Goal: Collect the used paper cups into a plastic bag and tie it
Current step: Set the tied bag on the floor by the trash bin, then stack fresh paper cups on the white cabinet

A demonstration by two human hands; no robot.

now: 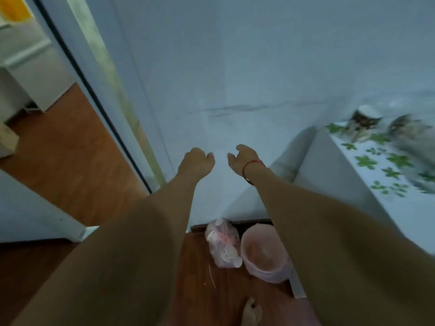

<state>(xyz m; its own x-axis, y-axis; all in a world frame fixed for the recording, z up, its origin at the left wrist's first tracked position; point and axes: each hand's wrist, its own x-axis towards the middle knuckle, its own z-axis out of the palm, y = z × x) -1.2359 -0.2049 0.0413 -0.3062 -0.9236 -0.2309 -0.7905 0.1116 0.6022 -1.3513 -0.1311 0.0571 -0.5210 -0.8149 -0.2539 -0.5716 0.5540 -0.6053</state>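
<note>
A pinkish clear plastic bag (222,245) with several white paper cups inside lies on the wooden floor by the wall, its neck knotted. Both my arms reach out in front of the white wall, well above the bag. My left hand (197,161) has its fingers curled with nothing in them. My right hand (243,158), with a red string on the wrist, is curled the same way and holds nothing. The hands are a small gap apart and touch nothing.
A round bin lined with pink plastic (264,255) stands right of the bag. A white table with a green-leaf cloth (376,161) at the right carries blurred patterned cups (367,118). A door frame (113,95) and wooden floor lie left. A bare foot (251,312) is below.
</note>
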